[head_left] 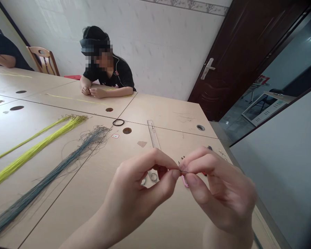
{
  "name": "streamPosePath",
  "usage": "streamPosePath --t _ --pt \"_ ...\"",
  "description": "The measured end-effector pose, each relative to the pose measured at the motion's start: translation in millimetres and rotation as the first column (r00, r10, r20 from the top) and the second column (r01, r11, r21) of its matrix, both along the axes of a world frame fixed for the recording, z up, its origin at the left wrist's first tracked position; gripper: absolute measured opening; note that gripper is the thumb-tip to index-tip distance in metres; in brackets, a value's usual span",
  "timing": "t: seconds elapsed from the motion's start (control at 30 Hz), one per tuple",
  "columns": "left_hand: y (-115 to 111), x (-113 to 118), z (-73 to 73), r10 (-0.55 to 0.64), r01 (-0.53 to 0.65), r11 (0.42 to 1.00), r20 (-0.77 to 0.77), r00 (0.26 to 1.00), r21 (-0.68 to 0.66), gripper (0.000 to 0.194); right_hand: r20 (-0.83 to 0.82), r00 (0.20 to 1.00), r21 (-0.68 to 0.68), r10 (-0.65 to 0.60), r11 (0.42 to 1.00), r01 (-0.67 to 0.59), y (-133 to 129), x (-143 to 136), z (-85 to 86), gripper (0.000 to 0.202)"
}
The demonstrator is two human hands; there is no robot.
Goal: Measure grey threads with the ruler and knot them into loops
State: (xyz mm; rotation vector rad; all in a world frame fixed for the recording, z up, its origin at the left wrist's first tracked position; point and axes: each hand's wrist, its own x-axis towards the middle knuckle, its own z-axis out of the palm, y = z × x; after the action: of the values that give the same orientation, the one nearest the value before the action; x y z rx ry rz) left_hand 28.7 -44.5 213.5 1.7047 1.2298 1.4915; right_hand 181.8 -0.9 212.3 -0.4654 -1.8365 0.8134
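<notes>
A short bit of thin, dark thread shows between my fingertips, above the table. My left hand pinches one side of it between thumb and forefinger. On the other side, the thumb and fingers of my right hand are closed on the same thread. Both hands nearly meet, so most of the thread is hidden. Beneath them lie metal scissors, partly covered, and a pink-handled tool whose kind I cannot make out.
A blue-grey thread bundle and yellow-green bundles lie on the left. Ahead are a clear ruler, a black ring, a small label and a cable hole. Across the table sits a person.
</notes>
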Motion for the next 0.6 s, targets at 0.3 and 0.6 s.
streamPosePath --t 0.3,0.6 --pt "-4.9 0.3 1.2 -0.024 0.024 1.0 0.029 0.999 -0.014 0.012 -0.046 0.998 0.087 -0.034 0.995 0.038 0.1 -3.8 -1.0 0.025" --pt "-8.8 1.1 6.4 -0.072 0.079 0.996 0.123 0.99 -0.05 0.013 0.01 1.0 0.177 -0.012 0.984 0.01 2.1 -1.7 -2.5 0.024"
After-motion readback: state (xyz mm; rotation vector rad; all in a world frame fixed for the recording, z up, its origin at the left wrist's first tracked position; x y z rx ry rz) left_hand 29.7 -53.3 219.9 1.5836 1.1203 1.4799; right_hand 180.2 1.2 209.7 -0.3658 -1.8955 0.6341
